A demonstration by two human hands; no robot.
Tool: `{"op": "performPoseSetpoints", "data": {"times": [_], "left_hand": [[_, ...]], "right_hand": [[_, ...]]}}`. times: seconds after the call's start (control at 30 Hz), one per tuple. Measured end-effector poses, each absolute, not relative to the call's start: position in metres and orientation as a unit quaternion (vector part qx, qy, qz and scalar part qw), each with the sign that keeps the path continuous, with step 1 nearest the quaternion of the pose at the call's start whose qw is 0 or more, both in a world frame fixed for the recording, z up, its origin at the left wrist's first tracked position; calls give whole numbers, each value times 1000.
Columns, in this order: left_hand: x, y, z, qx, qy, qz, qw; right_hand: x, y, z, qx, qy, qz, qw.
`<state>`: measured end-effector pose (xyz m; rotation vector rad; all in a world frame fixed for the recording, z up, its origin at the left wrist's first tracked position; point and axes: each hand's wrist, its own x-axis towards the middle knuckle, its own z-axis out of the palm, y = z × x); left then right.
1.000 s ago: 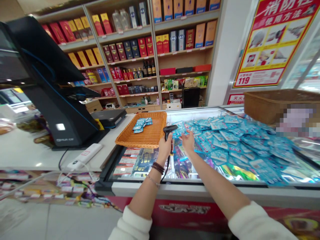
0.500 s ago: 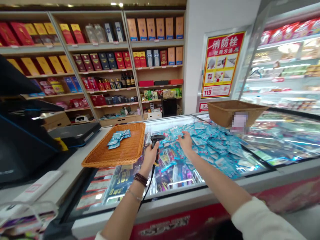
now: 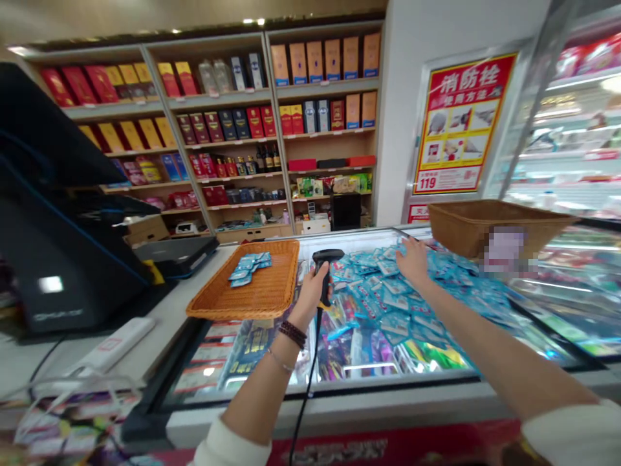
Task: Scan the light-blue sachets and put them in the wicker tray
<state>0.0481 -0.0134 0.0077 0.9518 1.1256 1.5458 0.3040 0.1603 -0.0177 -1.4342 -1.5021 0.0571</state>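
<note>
A black handheld scanner [image 3: 326,257] with a hanging cable is wrapped in the fingers of my left hand [image 3: 314,291], over the glass freezer top. My right hand [image 3: 413,260] is at the far side of a spread pile of blue packets [image 3: 395,301]; its fingers are bent, and whether they pinch a packet is too small to tell. Left of the scanner, an orange wicker tray [image 3: 223,304] bears several small blue packets [image 3: 248,266] near its back.
A brown basket [image 3: 466,230] stands behind the pile at the right. On the left counter are a black flat device [image 3: 179,254], a black monitor [image 3: 63,259] and a white power strip [image 3: 114,346]. Shelves of boxed bottles line the back wall.
The view has shifted left. My right hand has moved away from the scanner, toward the back right of the pile. The near packets look more spread out. My left hand still holds the scanner.
</note>
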Motion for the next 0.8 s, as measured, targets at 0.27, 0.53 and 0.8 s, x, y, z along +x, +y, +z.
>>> {"op": "performPoseSetpoints", "data": {"times": [0.27,0.53,0.8], "left_hand": [[-75,-46,23,335,496,700,390],[-171,-68,-12,213,585,735,268],[-178,-69,-25,196,581,736,288]], "right_hand": [[112,159,-27,-383,-782,36,491],[-107,123,-30,-314,-896,158,269],[-157,121,-64,-282,-928,224,101]]}}
